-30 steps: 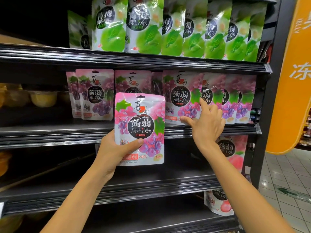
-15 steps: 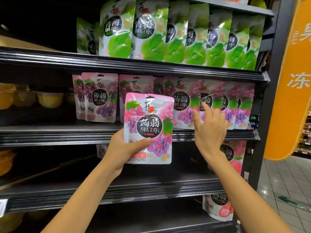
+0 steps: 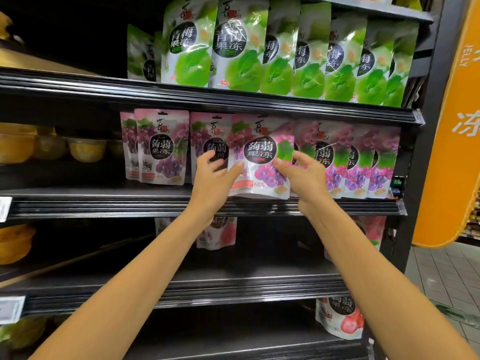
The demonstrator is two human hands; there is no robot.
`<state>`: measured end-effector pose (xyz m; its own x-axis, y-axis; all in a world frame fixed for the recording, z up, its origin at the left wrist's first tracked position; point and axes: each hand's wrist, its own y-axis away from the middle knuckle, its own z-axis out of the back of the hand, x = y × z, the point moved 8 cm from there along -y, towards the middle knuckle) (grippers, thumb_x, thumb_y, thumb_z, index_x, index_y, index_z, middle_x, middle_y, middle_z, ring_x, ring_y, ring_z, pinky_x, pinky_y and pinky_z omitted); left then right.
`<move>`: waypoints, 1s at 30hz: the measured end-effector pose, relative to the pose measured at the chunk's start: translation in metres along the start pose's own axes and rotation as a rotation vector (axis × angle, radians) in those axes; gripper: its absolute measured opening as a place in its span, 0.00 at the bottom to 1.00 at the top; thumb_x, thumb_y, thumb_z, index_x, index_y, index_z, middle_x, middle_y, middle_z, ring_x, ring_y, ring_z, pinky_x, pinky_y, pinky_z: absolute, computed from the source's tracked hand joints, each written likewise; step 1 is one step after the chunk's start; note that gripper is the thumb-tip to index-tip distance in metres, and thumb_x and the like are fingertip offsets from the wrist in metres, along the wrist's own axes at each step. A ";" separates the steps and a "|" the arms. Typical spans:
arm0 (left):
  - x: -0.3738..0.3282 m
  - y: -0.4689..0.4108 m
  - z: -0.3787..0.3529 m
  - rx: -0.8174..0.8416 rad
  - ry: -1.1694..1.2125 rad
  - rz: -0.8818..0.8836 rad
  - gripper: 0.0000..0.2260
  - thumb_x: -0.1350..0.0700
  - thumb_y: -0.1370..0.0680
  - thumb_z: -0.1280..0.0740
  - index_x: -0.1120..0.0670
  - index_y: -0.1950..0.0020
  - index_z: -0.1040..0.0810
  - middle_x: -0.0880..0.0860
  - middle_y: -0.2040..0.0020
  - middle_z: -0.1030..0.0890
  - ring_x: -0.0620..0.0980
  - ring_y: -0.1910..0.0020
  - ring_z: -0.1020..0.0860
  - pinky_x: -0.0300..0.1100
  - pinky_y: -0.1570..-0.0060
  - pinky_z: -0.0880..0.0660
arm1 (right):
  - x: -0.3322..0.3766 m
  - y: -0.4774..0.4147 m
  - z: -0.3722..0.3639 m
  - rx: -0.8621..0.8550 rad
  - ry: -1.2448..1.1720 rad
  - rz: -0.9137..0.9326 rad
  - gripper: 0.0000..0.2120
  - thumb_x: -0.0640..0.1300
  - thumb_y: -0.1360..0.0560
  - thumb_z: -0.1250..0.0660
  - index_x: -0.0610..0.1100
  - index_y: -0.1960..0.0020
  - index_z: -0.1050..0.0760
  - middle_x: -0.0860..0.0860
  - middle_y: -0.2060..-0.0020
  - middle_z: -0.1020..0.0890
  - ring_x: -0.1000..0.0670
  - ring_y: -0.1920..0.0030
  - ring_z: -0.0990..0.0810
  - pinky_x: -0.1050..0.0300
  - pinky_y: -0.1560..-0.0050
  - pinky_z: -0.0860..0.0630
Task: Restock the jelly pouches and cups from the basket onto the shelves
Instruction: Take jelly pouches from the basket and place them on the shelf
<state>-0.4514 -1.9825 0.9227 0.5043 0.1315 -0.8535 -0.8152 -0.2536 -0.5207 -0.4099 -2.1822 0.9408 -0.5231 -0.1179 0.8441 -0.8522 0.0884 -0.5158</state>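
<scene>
I have both hands up at the middle shelf (image 3: pixel 155 203), in the centre of the frame. Between them stands the grape jelly pouch (image 3: pixel 259 162), upright and face-on, in front of the row of grape pouches (image 3: pixel 363 162) that runs off to the right. Its bottom edge sits level with the shelf's front lip. I cannot tell whether it rests on the shelf.

The left hand (image 3: pixel 211 180) has the pouch by its left edge. The thumb lies on the printed front. The other fingers are curled just beside the edge, in front of the neighbouring pouch, and I cannot tell whether any reach behind. The right hand (image 3: pixel 307 180) grips the right edge low down, with one digit pressed on the front and the rest curled round the side.

Left of centre on the same shelf stand two more grape pouches (image 3: pixel 158 146), upright, one overlapping the other. Further left, in shadow at the frame's edge, sit clear jelly cups (image 3: pixel 87 149) with yellow contents.

On the shelf above, across the top of the frame, green plum jelly pouches (image 3: pixel 233 53) stand in an overlapping row. One shelf down, a pink-fruit pouch (image 3: pixel 220 233) shows beside the left forearm. Another such pouch (image 3: pixel 340 318) stands at the lower right.

An orange sign (image 3: pixel 459 152) fills the right edge, and tiled floor (image 3: pixel 441 271) shows below it.
</scene>
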 end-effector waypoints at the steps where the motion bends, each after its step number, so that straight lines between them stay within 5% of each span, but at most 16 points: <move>1: -0.004 0.002 -0.001 -0.009 -0.052 -0.058 0.32 0.49 0.24 0.29 0.50 0.25 0.41 0.50 0.30 0.32 0.46 0.38 0.28 0.40 0.43 0.31 | 0.001 -0.003 -0.001 -0.029 -0.001 0.020 0.08 0.36 0.27 0.26 0.46 0.51 0.19 0.54 0.69 0.16 0.58 0.69 0.19 0.64 0.67 0.23; 4: -0.011 0.012 -0.012 0.036 -0.297 -0.232 0.23 0.53 0.22 0.31 0.48 0.28 0.33 0.44 0.34 0.32 0.44 0.36 0.31 0.40 0.38 0.32 | -0.001 -0.008 -0.006 -0.080 0.054 0.042 0.11 0.36 0.25 0.28 0.43 0.44 0.21 0.51 0.66 0.17 0.55 0.67 0.19 0.56 0.61 0.19; 8: -0.004 0.018 -0.028 0.086 -0.501 -0.337 0.20 0.57 0.22 0.33 0.50 0.30 0.28 0.48 0.29 0.32 0.45 0.30 0.34 0.42 0.28 0.38 | -0.014 -0.007 -0.015 -0.053 0.145 0.019 0.20 0.36 0.21 0.34 0.43 0.30 0.29 0.45 0.49 0.17 0.48 0.49 0.18 0.52 0.46 0.21; 13: 0.003 0.021 -0.030 0.060 -0.601 -0.378 0.21 0.58 0.22 0.34 0.47 0.30 0.27 0.51 0.24 0.36 0.48 0.26 0.37 0.44 0.29 0.38 | -0.002 0.002 0.001 -0.127 0.342 0.224 0.18 0.35 0.22 0.35 0.45 0.34 0.29 0.53 0.52 0.20 0.62 0.56 0.22 0.76 0.60 0.26; 20: 0.008 0.020 -0.037 0.076 -0.669 -0.380 0.23 0.56 0.23 0.34 0.45 0.28 0.30 0.51 0.23 0.37 0.50 0.25 0.37 0.56 0.28 0.37 | -0.009 0.013 0.007 -0.165 0.490 0.309 0.19 0.31 0.23 0.38 0.43 0.34 0.27 0.49 0.50 0.22 0.62 0.58 0.24 0.78 0.59 0.29; 25: 0.007 0.021 -0.031 0.076 -0.574 -0.396 0.19 0.59 0.23 0.34 0.47 0.32 0.25 0.49 0.26 0.33 0.45 0.26 0.36 0.38 0.30 0.40 | -0.012 0.021 0.009 -0.154 0.476 0.328 0.18 0.32 0.23 0.37 0.43 0.35 0.27 0.49 0.49 0.21 0.54 0.53 0.22 0.74 0.55 0.27; 30: -0.001 0.047 -0.012 0.032 -0.368 -0.432 0.12 0.64 0.23 0.35 0.52 0.43 0.20 0.46 0.39 0.21 0.35 0.39 0.27 0.23 0.38 0.37 | -0.008 0.057 0.008 -0.237 0.528 0.457 0.15 0.35 0.22 0.37 0.43 0.37 0.26 0.51 0.46 0.21 0.51 0.45 0.24 0.56 0.45 0.25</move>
<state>-0.4872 -2.0061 0.8991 0.6657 0.5440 -0.5108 -0.5680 -0.0744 -0.8196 -0.4546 -2.1843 0.9033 -0.6983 0.4682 0.5414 -0.4933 0.2333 -0.8380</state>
